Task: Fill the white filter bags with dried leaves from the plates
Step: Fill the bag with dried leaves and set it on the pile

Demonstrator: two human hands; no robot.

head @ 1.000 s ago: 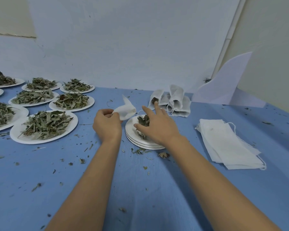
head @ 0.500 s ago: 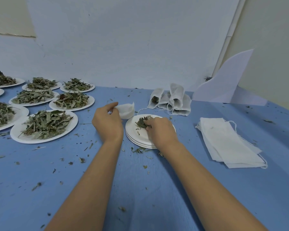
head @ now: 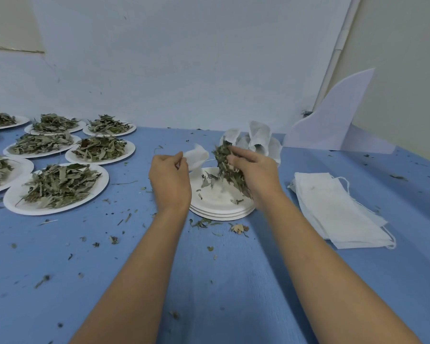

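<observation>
Step in hand: loading. Left hand: grip pinches a white filter bag by its edge, above the stacked plates. Right hand: grip closed round a clump of dried leaves, just beside the bag. Next, likely: mouth held wide, leaves fed in without spilling.

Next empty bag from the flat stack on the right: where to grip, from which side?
Probably pinch the top bag's far-left corner on the stack of empty bags, coming from above: they lie flat and thin, so a lifted corner should peel one off singly.
</observation>
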